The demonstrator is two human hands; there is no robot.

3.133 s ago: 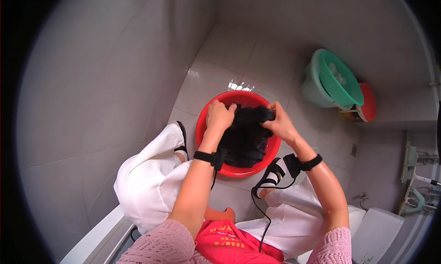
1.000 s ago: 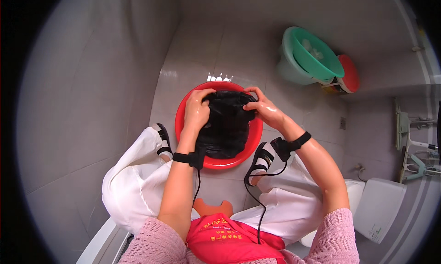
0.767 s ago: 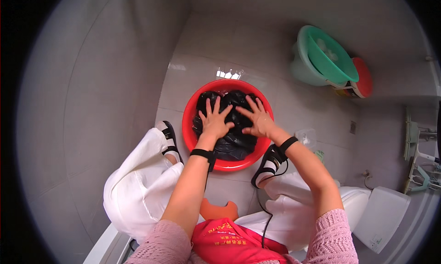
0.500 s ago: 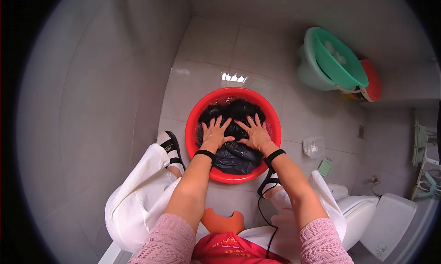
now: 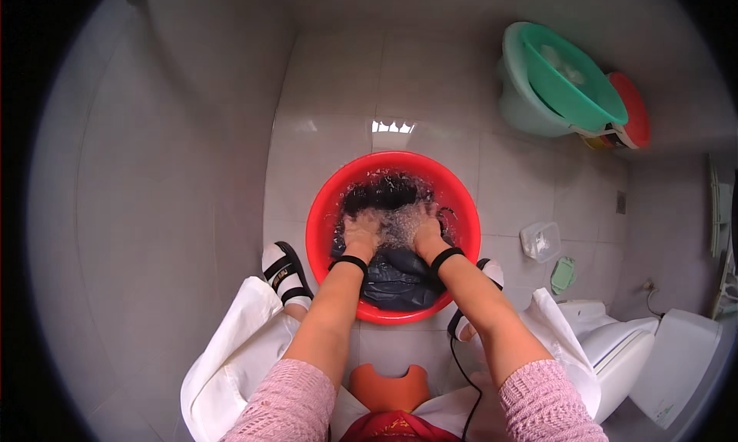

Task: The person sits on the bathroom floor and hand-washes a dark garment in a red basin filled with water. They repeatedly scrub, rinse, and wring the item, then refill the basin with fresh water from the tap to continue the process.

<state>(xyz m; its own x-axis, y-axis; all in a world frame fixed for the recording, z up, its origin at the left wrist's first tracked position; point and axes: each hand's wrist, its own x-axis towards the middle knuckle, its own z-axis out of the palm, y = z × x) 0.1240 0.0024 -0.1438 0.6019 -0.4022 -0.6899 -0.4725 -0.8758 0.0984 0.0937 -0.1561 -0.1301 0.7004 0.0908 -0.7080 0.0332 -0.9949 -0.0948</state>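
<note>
A red basin (image 5: pixel 317 246) stands on the floor between my feet, holding water and a soaked dark garment (image 5: pixel 396 284). My left hand (image 5: pixel 363 230) presses down into the water on the garment's left part, its fingers stretched out. Opposite it, my right hand (image 5: pixel 424 228) pushes down on the right part, also with fingers extended. Splashing water and bubbles between the hands blur the fingertips. The near part of the cloth bulges above the water, and the far part lies dark beneath the splashes.
A green basin (image 5: pixel 573 81) nests in a pale tub (image 5: pixel 530 108) at the far right, beside a red-lidded bucket (image 5: pixel 632 108). A clear plastic box (image 5: pixel 540 242) and a green soap dish (image 5: pixel 563 274) lie on the tiles. A white toilet (image 5: pixel 615 350) is at right, an orange stool (image 5: pixel 390 388) in front of me.
Both hands have pushed down from the garment's surface into the water, which now splashes up between them. The dark cloth's far part has sunk lower.
</note>
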